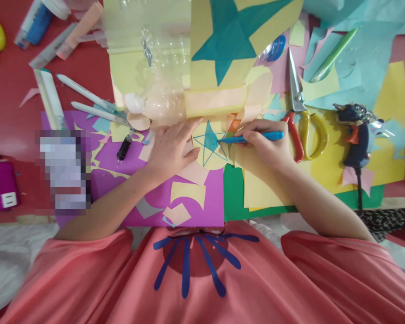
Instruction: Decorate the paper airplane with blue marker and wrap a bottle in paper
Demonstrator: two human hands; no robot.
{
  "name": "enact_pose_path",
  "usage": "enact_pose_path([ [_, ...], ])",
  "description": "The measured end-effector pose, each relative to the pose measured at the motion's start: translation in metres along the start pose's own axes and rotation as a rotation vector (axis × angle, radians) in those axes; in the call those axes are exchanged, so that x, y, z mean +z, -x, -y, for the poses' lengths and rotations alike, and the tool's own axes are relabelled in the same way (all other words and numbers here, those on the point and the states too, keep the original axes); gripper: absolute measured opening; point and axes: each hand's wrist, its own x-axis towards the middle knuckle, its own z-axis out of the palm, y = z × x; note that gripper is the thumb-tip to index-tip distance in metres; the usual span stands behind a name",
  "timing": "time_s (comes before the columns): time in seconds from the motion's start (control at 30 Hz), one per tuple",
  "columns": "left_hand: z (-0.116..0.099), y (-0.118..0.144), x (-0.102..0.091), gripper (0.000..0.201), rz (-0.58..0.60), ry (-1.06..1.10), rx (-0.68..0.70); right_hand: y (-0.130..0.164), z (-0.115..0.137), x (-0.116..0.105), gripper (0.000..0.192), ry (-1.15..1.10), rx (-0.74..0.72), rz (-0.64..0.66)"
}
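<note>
My right hand (265, 139) grips a blue marker (272, 135), its tip resting on a round pale-yellow paper (216, 163). Drawn on that paper is a star outline (209, 143), coloured in teal at its top point and centre. My left hand (173, 150) lies spread out, its fingers on or beside the paper's left edge. Just beyond the hands lie a clear plastic bottle (162, 104) and a folded yellow paper strip (216, 100). A larger yellow sheet with a big teal star (226, 40) is behind them.
Scissors with red and yellow handles (299, 108) and a dark glue gun (357, 137) with its cord lie at the right. A green pen (334, 56) is farther back. Left are pens (84, 92), a blurred-out phone-like object (64, 171) and a purple case (2, 185). Scraps cover purple paper (209, 211).
</note>
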Motion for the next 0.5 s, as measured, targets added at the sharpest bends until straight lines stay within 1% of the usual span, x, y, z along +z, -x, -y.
enact_pose_path([
  [0.1, -0.0005, -0.0006, -0.0008, 0.057, 0.013, -0.004, -0.008, 0.0001, 0.0009, 0.0000, 0.020, 0.008, 0.015, 0.023],
  [0.27, -0.0006, -0.0008, -0.0016, 0.056, 0.017, -0.006, -0.012, -0.0002, 0.0026, 0.0017, 0.020, -0.017, 0.017, -0.037],
  [0.5, 0.0012, -0.0002, 0.0008, 0.055, -0.008, -0.003, 0.015, -0.0004, 0.0028, 0.0019, 0.021, -0.049, -0.006, -0.041],
])
